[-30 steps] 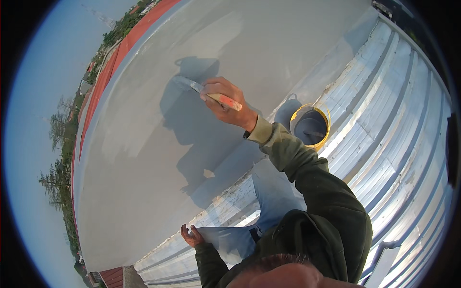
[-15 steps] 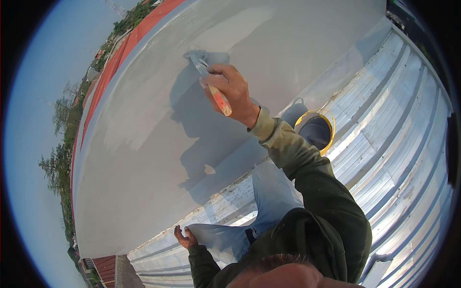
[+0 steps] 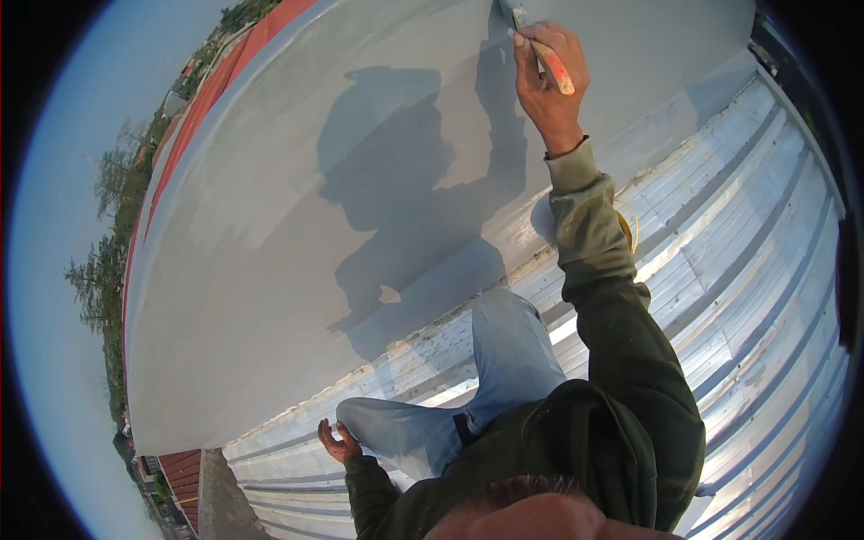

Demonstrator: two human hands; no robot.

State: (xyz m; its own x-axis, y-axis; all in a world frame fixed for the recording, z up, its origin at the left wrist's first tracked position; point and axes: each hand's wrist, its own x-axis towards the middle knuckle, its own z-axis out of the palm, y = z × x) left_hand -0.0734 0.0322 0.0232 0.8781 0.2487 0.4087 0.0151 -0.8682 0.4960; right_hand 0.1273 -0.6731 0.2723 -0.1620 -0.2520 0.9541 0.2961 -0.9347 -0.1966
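Note:
My right hand (image 3: pixel 553 85) grips a paintbrush (image 3: pixel 552 63) with a pale wooden handle marked orange-red; its bristle end rests against the smooth grey wall (image 3: pixel 225 252) near the top of the view. The wall carries my shadow. My left hand (image 3: pixel 337 443) is open and holds nothing, fingers apart and slightly curled, beside my bent knee in blue jeans. A yellow bucket (image 3: pixel 627 232) is almost wholly hidden behind my right sleeve, only part of its rim showing.
I sit on ribbed silver metal roofing (image 3: pixel 738 270) that meets the wall's foot along a rough strip. Beyond the wall's left edge are red roofing (image 3: pixel 184 135), trees (image 3: pixel 99 288) and sky. A dark edge bounds the metal at the far right.
My right hand and brush have moved up and to the right along the wall, the arm stretching out and now covering most of the bucket. My left hand stays beside my knee.

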